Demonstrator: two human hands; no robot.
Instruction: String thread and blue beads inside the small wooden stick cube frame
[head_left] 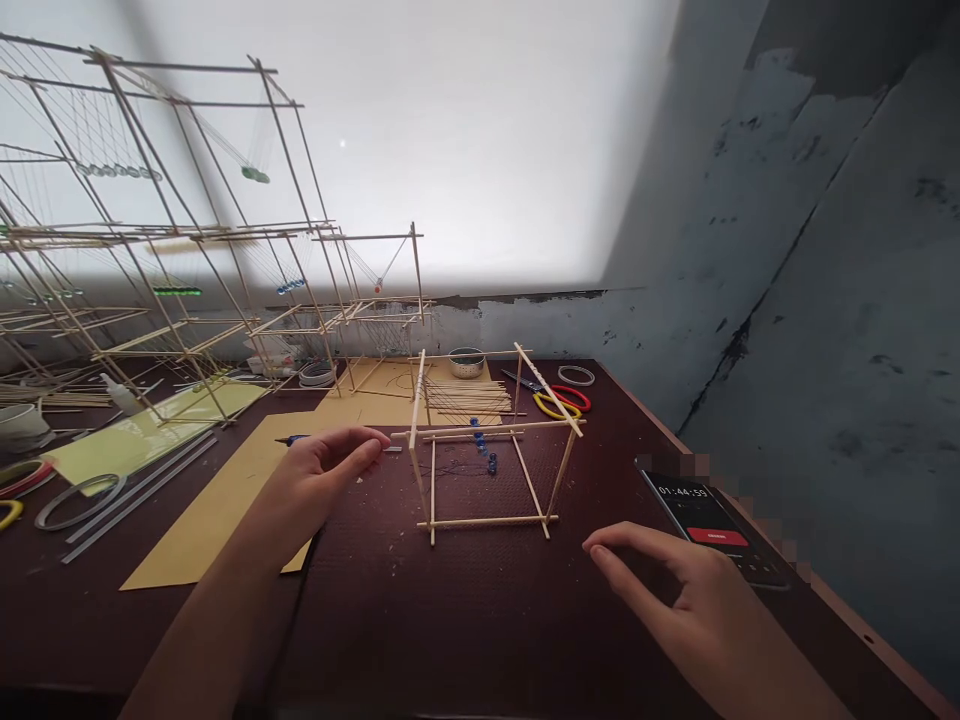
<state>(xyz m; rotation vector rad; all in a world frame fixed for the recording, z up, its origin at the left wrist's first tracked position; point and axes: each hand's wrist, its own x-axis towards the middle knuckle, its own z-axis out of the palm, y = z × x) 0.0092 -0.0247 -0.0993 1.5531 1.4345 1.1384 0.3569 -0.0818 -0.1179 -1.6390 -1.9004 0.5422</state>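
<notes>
A small box-shaped frame of thin wooden sticks (487, 523) stands on the dark table. Blue glass beads (492, 463) hang inside it, and dark thread lies in loops at its base. To the left of the frame, my left hand (319, 485) is pinched, its fingertips close beside a stick end at the upper left corner. Whether they touch it or hold something thin, I cannot tell. Lower right of the frame, apart from it, my right hand (686, 590) has thumb and forefinger brought together. Anything between those fingertips is too small to make out.
Larger stick frames with hanging beads (176, 291) crowd the left. Behind the small frame lie loose sticks (472, 397), a metal bowl (466, 363) and red-and-yellow scissors (559, 402). A phone (701, 520) showing a timer lies by the right edge. Cardboard (210, 500) lies left.
</notes>
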